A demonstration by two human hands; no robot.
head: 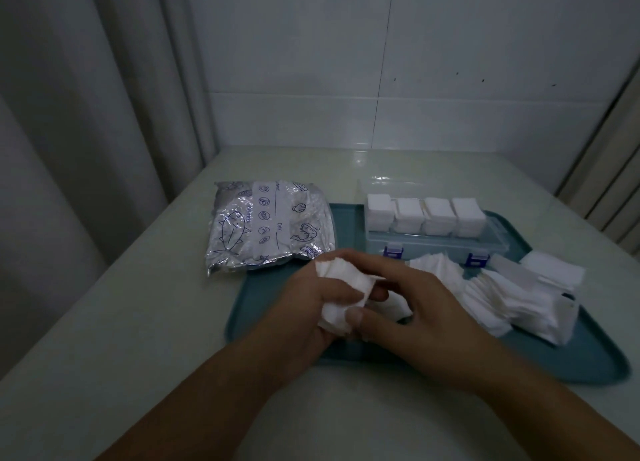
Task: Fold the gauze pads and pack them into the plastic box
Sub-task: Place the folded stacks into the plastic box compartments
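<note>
At the frame's centre, over the tray (263,336), the left hand (304,308) and right hand (422,308) both pinch one gauze pad (341,287), likely mid-fold, near the half-filled plastic box (436,242).

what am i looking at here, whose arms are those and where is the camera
No machine here: a person wears a camera on the head, looking forward and down, so the two bare arms are their own. The left hand and right hand together hold a white gauze pad, apparently folding it. They work over a teal tray on a pale table. On the tray lies a loose pile of gauze pads, and behind it an open clear plastic box with four stacks of folded pads. Left of the box lies a silver printed bag.
</note>
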